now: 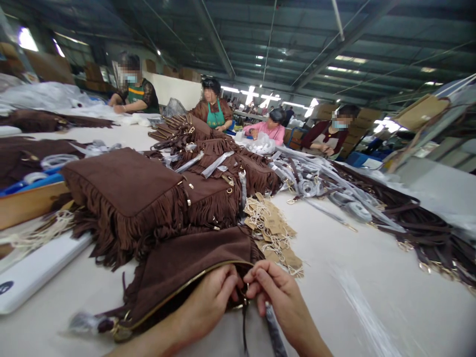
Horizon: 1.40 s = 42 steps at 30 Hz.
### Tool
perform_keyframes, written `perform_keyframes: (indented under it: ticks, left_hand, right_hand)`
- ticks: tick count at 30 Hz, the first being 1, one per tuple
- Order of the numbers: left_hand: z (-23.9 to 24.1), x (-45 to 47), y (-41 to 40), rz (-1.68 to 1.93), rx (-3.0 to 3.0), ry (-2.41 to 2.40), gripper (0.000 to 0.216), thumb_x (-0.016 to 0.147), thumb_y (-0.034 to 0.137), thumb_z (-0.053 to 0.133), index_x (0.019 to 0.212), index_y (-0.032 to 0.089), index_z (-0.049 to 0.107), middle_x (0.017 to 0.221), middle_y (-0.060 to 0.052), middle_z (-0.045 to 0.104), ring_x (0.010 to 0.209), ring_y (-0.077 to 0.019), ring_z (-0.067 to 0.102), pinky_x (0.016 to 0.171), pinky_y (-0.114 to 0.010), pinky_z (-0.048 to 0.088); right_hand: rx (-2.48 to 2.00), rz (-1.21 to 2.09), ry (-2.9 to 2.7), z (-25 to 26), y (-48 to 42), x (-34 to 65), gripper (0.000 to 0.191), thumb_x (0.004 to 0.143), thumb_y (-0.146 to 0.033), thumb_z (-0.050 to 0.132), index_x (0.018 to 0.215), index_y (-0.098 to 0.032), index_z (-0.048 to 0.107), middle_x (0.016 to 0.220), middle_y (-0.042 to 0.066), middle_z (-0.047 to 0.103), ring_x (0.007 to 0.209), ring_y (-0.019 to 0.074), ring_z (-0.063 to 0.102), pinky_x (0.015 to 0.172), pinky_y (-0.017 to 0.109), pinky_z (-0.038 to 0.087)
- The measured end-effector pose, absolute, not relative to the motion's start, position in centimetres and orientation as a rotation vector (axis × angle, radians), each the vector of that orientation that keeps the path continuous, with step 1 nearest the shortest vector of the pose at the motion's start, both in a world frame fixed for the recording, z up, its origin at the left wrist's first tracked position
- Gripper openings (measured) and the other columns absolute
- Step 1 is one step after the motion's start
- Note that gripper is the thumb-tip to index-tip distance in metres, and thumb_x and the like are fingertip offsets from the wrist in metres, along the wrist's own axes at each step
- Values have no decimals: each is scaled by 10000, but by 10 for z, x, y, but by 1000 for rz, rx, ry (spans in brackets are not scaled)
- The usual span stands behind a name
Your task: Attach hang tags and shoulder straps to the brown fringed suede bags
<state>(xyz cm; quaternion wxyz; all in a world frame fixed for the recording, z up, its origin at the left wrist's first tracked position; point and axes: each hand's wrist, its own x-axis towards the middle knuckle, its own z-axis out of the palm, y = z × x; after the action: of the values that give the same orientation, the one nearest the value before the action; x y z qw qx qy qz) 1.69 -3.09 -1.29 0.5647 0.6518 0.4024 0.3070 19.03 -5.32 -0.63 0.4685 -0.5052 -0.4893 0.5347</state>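
A brown fringed bag [193, 253] lies on the table right before me, its brass zip [178, 292] undone along the near side. My left hand [217, 290] reaches over the zip into the bag's mouth, fingers curled near its right end. Close beside it, my right hand [269, 282] pinches thumb and forefinger together at that same end. Whatever sits between the fingertips of either hand is too small or hidden to name. Beneath my right hand runs a plastic-wrapped strip [274, 329]. Another wrapped end [87, 322] with metal fittings lies at the bag's left corner.
Beyond the bag, more brown fringed bags [126, 183] are piled up. Brown paper tags with white strings [271, 228] lie to their right. Straps [394, 208], some wrapped, spread along the right side. A white box [44, 270] is at left. Several people [215, 111] work across the table.
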Motion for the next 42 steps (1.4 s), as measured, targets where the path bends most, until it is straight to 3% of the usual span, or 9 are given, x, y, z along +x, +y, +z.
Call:
perform_keyframes:
  ticks: [7, 11, 17, 23, 29, 36, 42]
  left_hand:
    - [-25, 19, -22, 755, 1161, 829, 364, 815, 540, 603, 789, 183, 536, 601, 75, 439, 501, -79, 370, 496, -225, 286]
    - [-24, 21, -23, 769, 1043, 793, 337, 775, 490, 655, 870, 183, 551, 607, 73, 490, 484, -68, 410, 483, -214, 290]
    - [-23, 25, -26, 786, 1031, 748, 329, 755, 412, 671, 921, 193, 491, 592, 74, 544, 429, -62, 439, 441, -203, 277]
    - [-27, 27, -24, 817, 1007, 743, 337, 750, 420, 677, 888, 198, 464, 567, 82, 537, 410, -57, 434, 422, -194, 259]
    - [-30, 28, -21, 779, 1031, 786, 354, 727, 476, 647, 857, 202, 464, 569, 76, 527, 402, -66, 417, 407, -212, 217]
    - [-23, 26, -21, 763, 1155, 867, 228, 724, 395, 604, 771, 173, 590, 658, 45, 517, 618, -116, 445, 578, -250, 337]
    - [-27, 26, -21, 848, 1123, 823, 304, 742, 472, 683, 730, 183, 588, 705, 19, 561, 741, -162, 509, 722, -279, 405]
  right_hand:
    - [-1238, 1050, -1567, -14, -51, 193, 359, 910, -522, 581, 925, -206, 752, 730, 27, 662, 566, 123, 642, 523, 204, 547]
    - [-1288, 1001, -1571, -16, -53, 191, 310, 912, -473, 583, 956, -227, 767, 734, 38, 707, 608, 159, 682, 567, 234, 586]
    - [-1311, 1028, -1591, -11, -54, 189, 189, 883, -351, 615, 874, -235, 764, 686, 20, 720, 567, 166, 678, 565, 236, 563]
    - [-1266, 1074, -1690, -8, -53, 191, 195, 903, -299, 576, 842, -216, 741, 693, 12, 694, 592, 154, 660, 585, 228, 527]
    - [-1274, 795, -1832, -19, -56, 184, 228, 962, -284, 472, 810, -217, 630, 720, 10, 638, 630, 143, 619, 588, 226, 478]
    - [-1323, 661, -1803, -17, -55, 187, 222, 966, -289, 472, 787, -227, 587, 634, -20, 603, 543, 128, 582, 540, 214, 466]
    - [-1344, 978, -1579, -17, -53, 192, 268, 909, -445, 592, 861, -209, 710, 684, 22, 707, 616, 167, 689, 600, 242, 567]
